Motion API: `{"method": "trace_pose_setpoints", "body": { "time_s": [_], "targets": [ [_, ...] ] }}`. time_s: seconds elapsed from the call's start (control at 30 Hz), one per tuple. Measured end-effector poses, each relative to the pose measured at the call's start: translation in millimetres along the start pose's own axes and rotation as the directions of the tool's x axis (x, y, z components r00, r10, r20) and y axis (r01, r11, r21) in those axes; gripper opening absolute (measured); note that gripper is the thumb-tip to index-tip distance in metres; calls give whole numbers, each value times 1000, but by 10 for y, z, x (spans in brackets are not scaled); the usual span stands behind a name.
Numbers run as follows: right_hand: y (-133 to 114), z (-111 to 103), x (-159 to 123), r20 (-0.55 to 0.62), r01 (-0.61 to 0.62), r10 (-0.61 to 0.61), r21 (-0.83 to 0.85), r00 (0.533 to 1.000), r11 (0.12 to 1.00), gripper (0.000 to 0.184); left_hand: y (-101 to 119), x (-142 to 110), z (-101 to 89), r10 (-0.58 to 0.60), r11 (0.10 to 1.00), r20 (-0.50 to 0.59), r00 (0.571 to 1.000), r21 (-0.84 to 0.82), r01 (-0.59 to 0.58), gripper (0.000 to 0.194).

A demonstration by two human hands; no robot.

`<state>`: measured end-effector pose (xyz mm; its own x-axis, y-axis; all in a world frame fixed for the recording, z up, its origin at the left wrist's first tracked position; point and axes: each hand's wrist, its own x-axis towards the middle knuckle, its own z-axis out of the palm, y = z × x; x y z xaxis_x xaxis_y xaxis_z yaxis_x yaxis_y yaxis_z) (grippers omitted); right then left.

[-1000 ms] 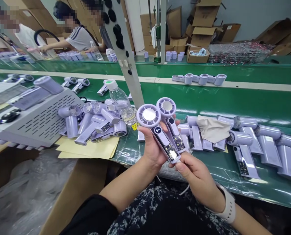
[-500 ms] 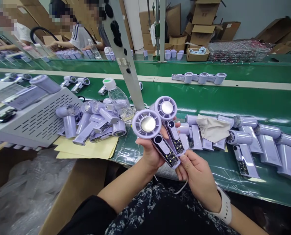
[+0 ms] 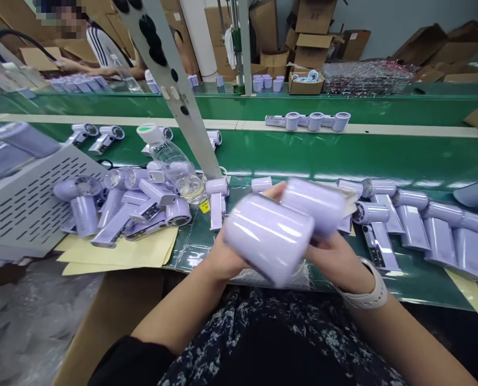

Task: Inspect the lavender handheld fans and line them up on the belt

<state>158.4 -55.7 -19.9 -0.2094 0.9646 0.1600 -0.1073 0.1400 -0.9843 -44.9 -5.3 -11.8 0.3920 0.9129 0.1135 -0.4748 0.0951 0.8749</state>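
Two lilac handheld fans, a nearer fan (image 3: 269,236) and a farther fan (image 3: 315,203), are held up over the front of the bench, smeared by motion. Their rounded barrels face me; the handles are hidden beneath. My left hand (image 3: 229,257) is closed around the pair from the left, with some fingers showing behind the barrels. From the right, my right hand (image 3: 331,260), a white watch on its wrist, is closed at the underside of the farther fan; its fingertips are mostly covered. Beyond them, a lilac fan (image 3: 217,201) stands on the bench.
Several lilac fans (image 3: 126,203) lie piled on yellow paper (image 3: 118,254) at left, beside a grey perforated metal box (image 3: 34,198). A clear bottle (image 3: 174,166) leans near a slanted metal post (image 3: 183,102). More fans (image 3: 411,214) line the right side. Co-workers sit across the green line.
Both fans have been turned over: their round grilles and circuit boards faced me before, now the barrels do. My right hand has moved up from the handle ends. My view has shifted right.
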Motion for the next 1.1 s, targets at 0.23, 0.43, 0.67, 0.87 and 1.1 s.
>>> {"method": "trace_pose_setpoints", "body": {
  "time_s": [0.23, 0.43, 0.67, 0.87, 1.1],
  "targets": [
    [42, -68, -92, -320, -107, 194, 271, 927, 957, 37, -113, 178, -125, -10, 984, -124, 992, -175, -12, 55],
    [-59, -16, -148, -270, -86, 180, 328, 946, 941, 30, -193, 14, 94, -61, 981, 125, 990, -176, 83, 49],
    [-51, -6, -243, -263, -63, 139, 280, 955, 958, 27, -180, -80, 164, -71, 990, 216, 974, -100, 94, 48],
    [1, 57, -230, -264, -130, 219, 315, 939, 940, 28, -289, -63, 156, -149, 972, 114, 982, -164, 167, 47],
    [73, 97, -239, -268, -189, 295, 358, 917, 914, 29, -334, -44, 146, -179, 982, 16, 984, -65, 180, 56]
  ]
}}
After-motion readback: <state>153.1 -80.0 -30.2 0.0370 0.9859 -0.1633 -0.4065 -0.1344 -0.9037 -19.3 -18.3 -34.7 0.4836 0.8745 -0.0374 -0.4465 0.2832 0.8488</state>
